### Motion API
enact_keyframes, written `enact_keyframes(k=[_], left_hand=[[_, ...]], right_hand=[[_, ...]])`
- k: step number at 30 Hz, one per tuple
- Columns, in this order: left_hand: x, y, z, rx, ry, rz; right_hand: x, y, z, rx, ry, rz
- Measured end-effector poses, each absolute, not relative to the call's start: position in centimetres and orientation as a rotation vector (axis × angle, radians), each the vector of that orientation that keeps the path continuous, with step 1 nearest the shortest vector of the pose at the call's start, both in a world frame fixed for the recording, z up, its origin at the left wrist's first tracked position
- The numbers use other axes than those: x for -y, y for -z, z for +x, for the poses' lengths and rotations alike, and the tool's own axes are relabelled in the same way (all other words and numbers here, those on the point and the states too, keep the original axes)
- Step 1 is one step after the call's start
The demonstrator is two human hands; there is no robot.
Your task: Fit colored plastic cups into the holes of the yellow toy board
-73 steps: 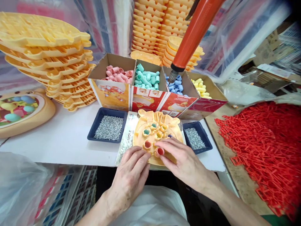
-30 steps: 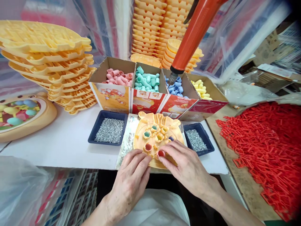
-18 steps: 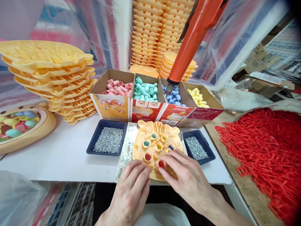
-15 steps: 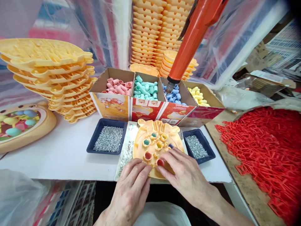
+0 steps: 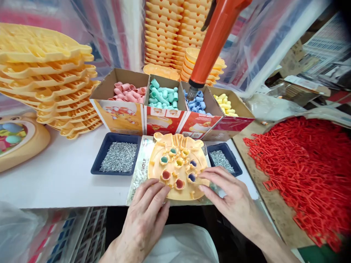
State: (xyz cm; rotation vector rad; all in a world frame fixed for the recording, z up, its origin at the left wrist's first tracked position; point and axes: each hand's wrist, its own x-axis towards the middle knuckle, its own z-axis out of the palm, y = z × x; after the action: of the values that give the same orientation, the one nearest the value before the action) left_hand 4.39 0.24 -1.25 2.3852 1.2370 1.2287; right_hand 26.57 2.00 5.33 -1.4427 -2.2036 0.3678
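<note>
A pale orange plastic shell with small ears lies inside-up before me on a printed card. Coloured caps sit in its round holes: a red cap, a green cap, a yellow cap and a blue cap among several. My left hand rests with outstretched fingers on the shell's lower left edge, holding nothing. At the shell's right side is my right hand, thumb and fingers apart, its fingertips close to the lower blue cap. Nothing shows between those fingers.
Two dark trays of screws, the left tray and right tray, flank the shell. Behind stands a divided cardboard box of coloured caps, under a hanging orange electric screwdriver. Stacked shells rise left; red plastic parts lie right.
My right hand has moved right, off the red cap area, and its fingers have spread. Both blue caps now show. The left hand stays on the shell's edge; the whole view has shifted slightly.
</note>
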Motion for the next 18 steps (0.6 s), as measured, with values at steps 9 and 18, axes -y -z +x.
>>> enact_keyframes(k=[9, 18], left_hand=[[-1.0, 0.2, 3.6, -1.319, -1.376, 2.335], [-2.6, 0.4, 1.3, -1.541, -1.259, 2.278]], right_hand=[[-0.5, -4.5, 32.8, 1.876, -0.341, -1.868], [-0.6, -2.8, 34.8, 1.819, -0.329, -1.849]])
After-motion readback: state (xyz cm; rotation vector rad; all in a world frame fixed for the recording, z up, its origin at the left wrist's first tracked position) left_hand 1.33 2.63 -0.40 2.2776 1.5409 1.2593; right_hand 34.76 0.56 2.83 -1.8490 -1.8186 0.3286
